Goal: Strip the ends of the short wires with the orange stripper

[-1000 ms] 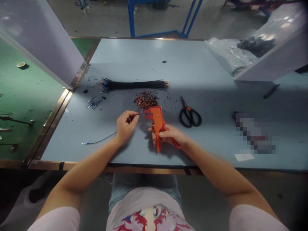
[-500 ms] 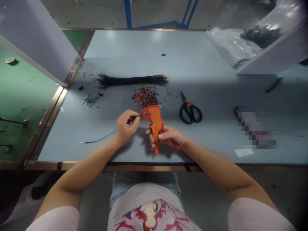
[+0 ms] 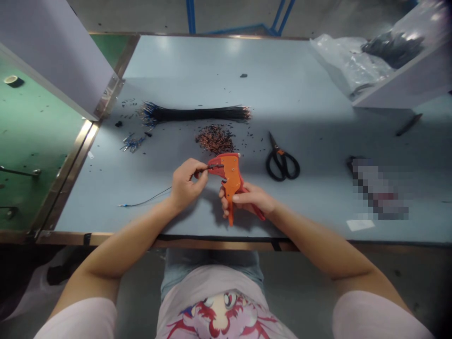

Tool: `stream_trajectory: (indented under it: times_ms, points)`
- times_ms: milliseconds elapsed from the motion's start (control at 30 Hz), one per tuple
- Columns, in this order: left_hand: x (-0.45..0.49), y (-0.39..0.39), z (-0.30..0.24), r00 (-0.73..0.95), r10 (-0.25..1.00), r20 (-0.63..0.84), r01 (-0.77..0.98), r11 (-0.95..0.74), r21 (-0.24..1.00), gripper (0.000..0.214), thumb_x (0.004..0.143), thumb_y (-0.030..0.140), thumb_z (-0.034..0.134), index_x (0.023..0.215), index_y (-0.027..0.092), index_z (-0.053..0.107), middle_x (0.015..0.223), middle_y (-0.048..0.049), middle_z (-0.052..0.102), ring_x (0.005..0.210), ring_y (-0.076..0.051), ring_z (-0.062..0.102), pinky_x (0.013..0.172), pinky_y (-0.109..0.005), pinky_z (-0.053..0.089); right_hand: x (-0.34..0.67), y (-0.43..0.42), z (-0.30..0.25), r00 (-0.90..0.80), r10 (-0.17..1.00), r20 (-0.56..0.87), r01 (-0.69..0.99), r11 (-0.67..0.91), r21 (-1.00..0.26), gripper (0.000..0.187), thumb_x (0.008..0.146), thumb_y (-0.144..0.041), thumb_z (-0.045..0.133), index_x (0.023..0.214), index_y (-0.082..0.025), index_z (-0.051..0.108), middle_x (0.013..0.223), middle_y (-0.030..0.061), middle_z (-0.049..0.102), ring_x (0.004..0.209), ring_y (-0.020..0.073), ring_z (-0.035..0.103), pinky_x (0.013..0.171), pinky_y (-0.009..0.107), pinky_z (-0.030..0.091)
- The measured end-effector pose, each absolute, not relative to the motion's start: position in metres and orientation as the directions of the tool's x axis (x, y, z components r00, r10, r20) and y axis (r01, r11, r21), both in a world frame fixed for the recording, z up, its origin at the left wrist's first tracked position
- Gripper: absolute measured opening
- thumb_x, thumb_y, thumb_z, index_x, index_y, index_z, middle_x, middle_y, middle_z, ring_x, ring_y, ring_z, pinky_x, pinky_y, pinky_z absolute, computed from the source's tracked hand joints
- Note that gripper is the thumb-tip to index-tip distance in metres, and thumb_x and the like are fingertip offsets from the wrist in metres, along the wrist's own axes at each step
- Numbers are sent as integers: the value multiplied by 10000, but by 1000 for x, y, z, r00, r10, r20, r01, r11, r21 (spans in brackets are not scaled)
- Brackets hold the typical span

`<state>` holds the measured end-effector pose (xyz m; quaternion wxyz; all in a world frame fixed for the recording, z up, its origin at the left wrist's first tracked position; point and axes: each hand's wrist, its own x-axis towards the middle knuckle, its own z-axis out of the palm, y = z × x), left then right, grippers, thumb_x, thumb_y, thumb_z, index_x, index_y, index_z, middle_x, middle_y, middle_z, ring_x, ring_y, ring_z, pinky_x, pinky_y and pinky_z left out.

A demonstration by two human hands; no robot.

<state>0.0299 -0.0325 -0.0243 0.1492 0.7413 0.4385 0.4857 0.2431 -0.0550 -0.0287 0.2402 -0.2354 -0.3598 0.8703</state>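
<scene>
My left hand point(image 3: 188, 182) pinches a black wire point(image 3: 150, 199); my right hand point(image 3: 254, 199) grips an orange-red stripper point(image 3: 231, 178), with copper-coloured scraps point(image 3: 215, 140) on its far side.

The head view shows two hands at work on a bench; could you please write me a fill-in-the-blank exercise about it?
1. The right hand grips a tool coloured red and ____.
2. The left hand pinches a thin wire whose colour is ____.
3. In the picture, the scissors lie to the ____ of the pile of scraps.

Missing words: orange; black; right.
</scene>
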Motion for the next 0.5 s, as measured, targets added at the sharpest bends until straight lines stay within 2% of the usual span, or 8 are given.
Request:
stream_trajectory:
  times_ms: [233,500]
  points:
    - [29,-33,-19,172,765,620,554,-596,581,78,816,142,540,776,178,596,678,8,579,612,-96,490,592,-233,404,242,-56,-22,-719,640,-270,-175,-543,-821,350,772,-342,719,1001,-110,592,812,54,634,687,177,658,652,348,563]
    - [31,-35,-16,159,752,640,538,-610,582,76,817,124,545,803,176,598,701,7,599,630,-93,511,612,-224,422,242,-57,-23,-695,675,-247,-181,-497,-849,360,762,-363,728,981,-119,581,793,43,627,652,163,643,605,318,545]
